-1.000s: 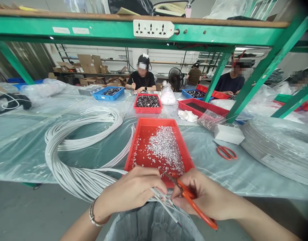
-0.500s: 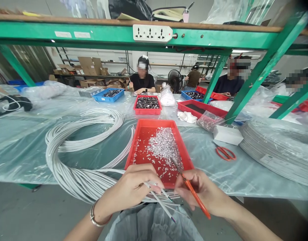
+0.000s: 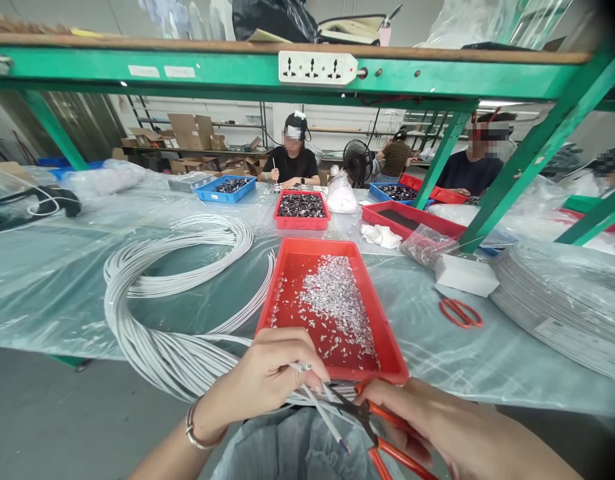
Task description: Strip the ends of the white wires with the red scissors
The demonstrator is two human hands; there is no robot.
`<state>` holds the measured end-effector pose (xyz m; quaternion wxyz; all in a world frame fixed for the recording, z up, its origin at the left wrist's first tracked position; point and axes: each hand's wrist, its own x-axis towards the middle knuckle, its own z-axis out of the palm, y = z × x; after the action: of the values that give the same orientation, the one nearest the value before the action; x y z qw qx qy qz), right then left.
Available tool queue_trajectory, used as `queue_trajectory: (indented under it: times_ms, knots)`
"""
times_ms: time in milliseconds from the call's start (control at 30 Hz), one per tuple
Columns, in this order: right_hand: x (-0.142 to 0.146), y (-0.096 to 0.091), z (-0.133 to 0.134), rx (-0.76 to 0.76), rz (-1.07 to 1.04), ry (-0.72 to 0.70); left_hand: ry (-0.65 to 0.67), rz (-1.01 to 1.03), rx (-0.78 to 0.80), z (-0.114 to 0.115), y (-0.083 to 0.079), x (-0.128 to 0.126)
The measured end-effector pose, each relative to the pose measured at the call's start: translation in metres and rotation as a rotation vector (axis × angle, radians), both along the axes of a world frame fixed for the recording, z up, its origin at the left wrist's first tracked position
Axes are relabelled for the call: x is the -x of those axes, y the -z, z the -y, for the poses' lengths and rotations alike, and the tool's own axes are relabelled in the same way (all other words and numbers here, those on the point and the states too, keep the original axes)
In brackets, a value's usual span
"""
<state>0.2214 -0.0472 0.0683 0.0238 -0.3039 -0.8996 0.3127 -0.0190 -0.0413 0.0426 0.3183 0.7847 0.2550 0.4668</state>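
My left hand (image 3: 270, 373) is closed around the ends of white cables (image 3: 327, 420); one end has its sheath stripped, with coloured wire tips showing. These cables belong to a long looped bundle (image 3: 152, 353) on the bench. In my right hand (image 3: 422, 413) are orange-handled scissors (image 3: 362, 413), handles spread and blades apart. Their blades lie at the cables, just by my left fingertips; whether they touch one is hard to see. Just beyond my hands is a red tray (image 3: 387, 327) with many small shiny metal pieces (image 3: 337, 293). A bag-lined bin (image 3: 282, 447) stands below.
Right of the tray lie another pair of orange-handled scissors (image 3: 460, 311), a white box (image 3: 466, 275) and a large cable coil (image 3: 562, 313). A red bin of dark parts (image 3: 301, 223) sits farther back. A green shelf beam (image 3: 227, 70) spans overhead. Co-workers sit opposite.
My right hand has swung the scissors from over the tray down to the cables, and their handles have spread. My left hand keeps its hold. The view has shifted slightly.
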Motion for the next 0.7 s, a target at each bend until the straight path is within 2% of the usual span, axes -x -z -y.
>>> queue_trajectory:
  times_ms: [300,433,567,700]
  knots:
    - [0.012,-0.002,0.008,-0.294,0.161,0.017,-0.082,0.062,0.069,-0.001,0.003,-0.005]
    - [0.015,0.003,0.013,-0.442,0.116,0.078,-0.093,0.098,0.091,-0.003,0.002,-0.008]
    - [0.009,0.012,0.008,-0.444,-0.032,0.218,-0.081,0.111,0.218,-0.005,-0.001,-0.009]
    - [-0.007,0.026,-0.009,-0.31,-0.165,0.452,0.009,0.071,0.448,-0.008,0.0,-0.007]
